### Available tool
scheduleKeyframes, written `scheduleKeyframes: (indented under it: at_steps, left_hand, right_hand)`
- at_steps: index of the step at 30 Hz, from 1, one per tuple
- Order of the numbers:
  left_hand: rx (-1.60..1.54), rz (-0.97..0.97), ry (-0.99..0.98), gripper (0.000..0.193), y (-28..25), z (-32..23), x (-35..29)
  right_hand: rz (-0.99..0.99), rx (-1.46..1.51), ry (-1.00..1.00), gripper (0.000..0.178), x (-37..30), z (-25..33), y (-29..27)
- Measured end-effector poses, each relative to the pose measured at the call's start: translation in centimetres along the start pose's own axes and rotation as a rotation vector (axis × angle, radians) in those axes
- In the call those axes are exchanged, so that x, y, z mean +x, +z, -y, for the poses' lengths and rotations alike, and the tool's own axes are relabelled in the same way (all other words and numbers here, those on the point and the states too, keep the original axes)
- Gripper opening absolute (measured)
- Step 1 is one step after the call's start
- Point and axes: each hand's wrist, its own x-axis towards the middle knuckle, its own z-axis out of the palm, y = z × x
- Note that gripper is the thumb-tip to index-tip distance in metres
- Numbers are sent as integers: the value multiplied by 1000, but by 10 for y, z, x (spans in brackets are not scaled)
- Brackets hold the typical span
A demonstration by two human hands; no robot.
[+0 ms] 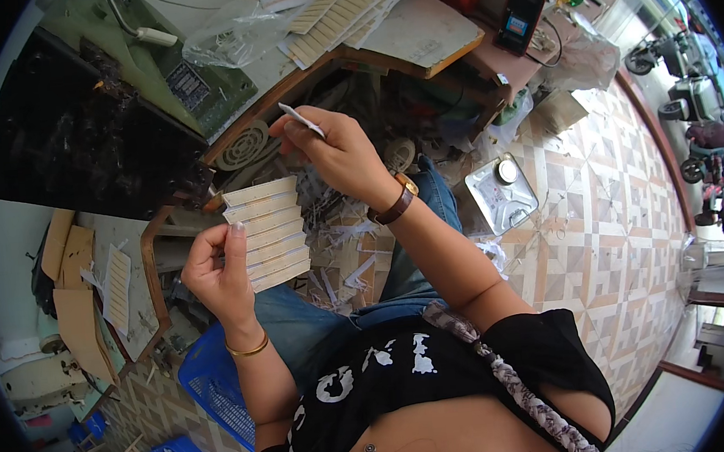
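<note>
My left hand [219,267] pinches the left edge of a cream card sheet [276,239], its thumb on top. Several parallel ridged strips run across this sheet, and its side edges are notched. Up and to the right, apart from the sheet, my right hand [335,147] is closed with a small flat white piece [303,121], like paper or card, between its fingers. Just left of the sheet is the tip of a dark machine [74,138], its black front stained and worn. I cannot make out what the machine's tip holds.
Similar strip sheets [354,14] are piled on the worktop [428,41] beside a clear plastic bag [233,42]. Paper scraps [357,269] litter the tiled floor near my knees. A metal can [500,202] stands right; a blue basket [213,382] sits by my left leg.
</note>
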Motion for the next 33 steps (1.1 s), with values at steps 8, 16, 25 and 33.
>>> scheduleKeyframes:
  at_steps: [8,16,25,33]
  left_hand:
    - [22,-15,14,8,2,-3,-2]
    - [-89,-32,-11,15,1,-2,2]
    - [-56,-73,22,15,7,-4,4]
    - [8,1,25,12,-2,-2,3]
  right_hand:
    - [198,-206,-232,13,-20,13,22]
    - [157,-315,-271,13,-16,26,28]
    - [164,-139,-86,14,-15,19,27]
    - [5,34,28,20,-16,20,15]
